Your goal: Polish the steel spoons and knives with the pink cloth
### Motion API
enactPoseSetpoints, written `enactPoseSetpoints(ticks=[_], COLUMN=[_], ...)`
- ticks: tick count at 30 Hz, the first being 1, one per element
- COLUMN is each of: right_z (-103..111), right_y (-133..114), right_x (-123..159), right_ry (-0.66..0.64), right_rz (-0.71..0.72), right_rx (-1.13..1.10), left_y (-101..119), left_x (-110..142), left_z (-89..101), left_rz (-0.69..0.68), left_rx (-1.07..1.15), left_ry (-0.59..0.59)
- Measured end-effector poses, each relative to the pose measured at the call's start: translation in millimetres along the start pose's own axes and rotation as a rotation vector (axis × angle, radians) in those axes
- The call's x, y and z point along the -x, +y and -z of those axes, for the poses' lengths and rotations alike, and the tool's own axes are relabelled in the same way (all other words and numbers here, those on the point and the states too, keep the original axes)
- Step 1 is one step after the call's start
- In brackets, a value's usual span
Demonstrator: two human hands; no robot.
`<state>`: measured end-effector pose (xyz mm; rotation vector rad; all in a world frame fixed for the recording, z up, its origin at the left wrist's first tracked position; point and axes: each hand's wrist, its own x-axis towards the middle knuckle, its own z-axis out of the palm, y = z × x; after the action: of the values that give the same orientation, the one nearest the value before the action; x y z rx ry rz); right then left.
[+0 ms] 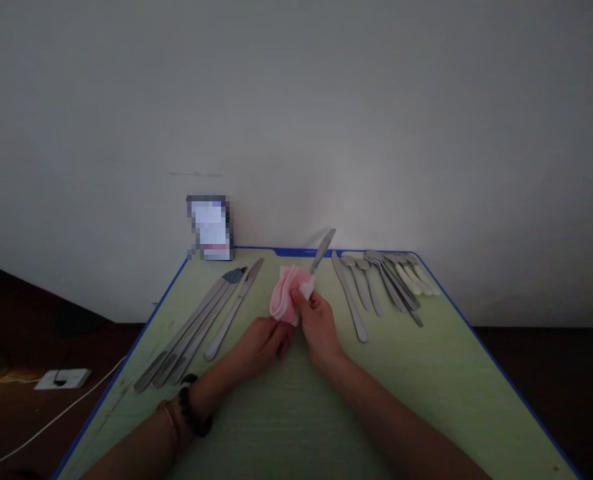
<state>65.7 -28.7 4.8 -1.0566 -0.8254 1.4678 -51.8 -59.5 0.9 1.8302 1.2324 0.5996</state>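
Observation:
A table knife [322, 251] points up and to the right, its blade sticking out of a folded pink and white cloth [285, 297]. My right hand [319, 323] is closed on the cloth around the knife, thumb on top. Below the cloth, my left hand [264, 343] is closed where the knife's handle end lies; the handle itself is hidden by cloth and fingers. Left of my hands, another table knife [234, 309] lies on the green table [296, 427]. To the right lies one more knife [349, 297].
Several more knives [194, 327] lie fanned at the left. Several spoons [371, 287] and white-handled cutlery [416, 277] lie at the right. A blurred-out phone-like screen [211, 228] leans on the wall behind. A white power strip [62, 379] and cable are on the floor.

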Motion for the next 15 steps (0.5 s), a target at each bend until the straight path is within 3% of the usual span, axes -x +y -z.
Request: enactPoseSetpoints(ticks=[8,11,15], right_z=[37,39,24], right_y=[-40,-42,-32], right_x=[-53,-55,-39], right_ry=[0.172,0.188,0.07], right_rz=[0.191,0.259,0.275], right_rx=[-0.113,-0.095,0.031], left_y=[9,11,10], left_x=[11,9,6], left_z=[-2.9,-3.8,-8.2], left_rz=[-0.227,-0.167,0.02], left_rx=[-0.262,-0.151,0.011], left_ry=[-0.099,-0.104,-0.054])
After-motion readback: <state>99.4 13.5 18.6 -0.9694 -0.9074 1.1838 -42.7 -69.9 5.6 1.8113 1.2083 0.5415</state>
